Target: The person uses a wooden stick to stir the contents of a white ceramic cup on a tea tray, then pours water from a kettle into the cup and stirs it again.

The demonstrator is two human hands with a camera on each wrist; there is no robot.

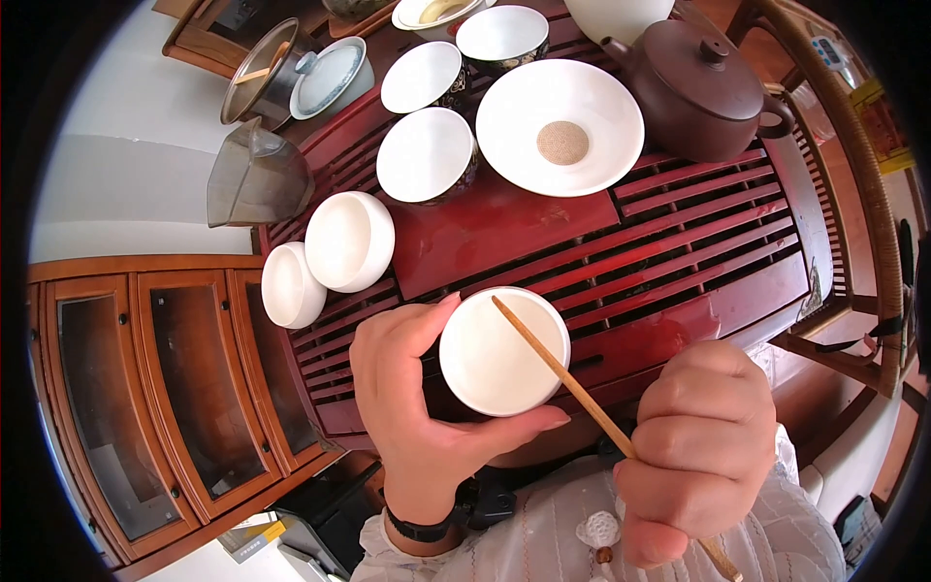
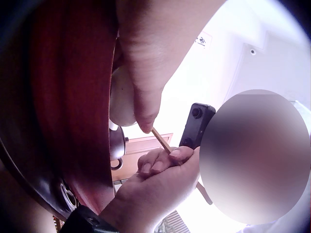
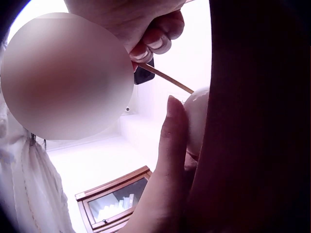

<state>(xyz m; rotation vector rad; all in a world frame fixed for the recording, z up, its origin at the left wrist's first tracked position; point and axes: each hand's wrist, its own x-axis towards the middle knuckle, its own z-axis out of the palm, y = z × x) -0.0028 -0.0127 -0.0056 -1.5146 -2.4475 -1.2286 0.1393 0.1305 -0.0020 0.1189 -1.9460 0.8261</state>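
My left hand (image 1: 412,393) grips a small white cup (image 1: 490,364) near the front edge of the red slatted tea tray (image 1: 679,315), thumb on the near side and fingers round the left. In my right hand (image 1: 698,441), the fingers are curled round a thin wooden stick (image 1: 592,407). The stick's tip lies over the cup's mouth, near the far rim in the head view. Seen from the left wrist, the stick (image 2: 162,140) slants between the right hand and the cup (image 2: 122,99). The right wrist view shows the stick (image 3: 167,80) reaching the cup (image 3: 197,119) beside my left thumb.
Two white cups (image 1: 351,242) stand at left, by a glass pitcher (image 1: 257,179). Farther back are several dark-patterned cups (image 1: 427,155), a wide white bowl (image 1: 504,116) with brownish powder, a lidded bowl (image 1: 332,78) and a brown teapot (image 1: 708,97). A wooden chair (image 1: 878,213) stands right.
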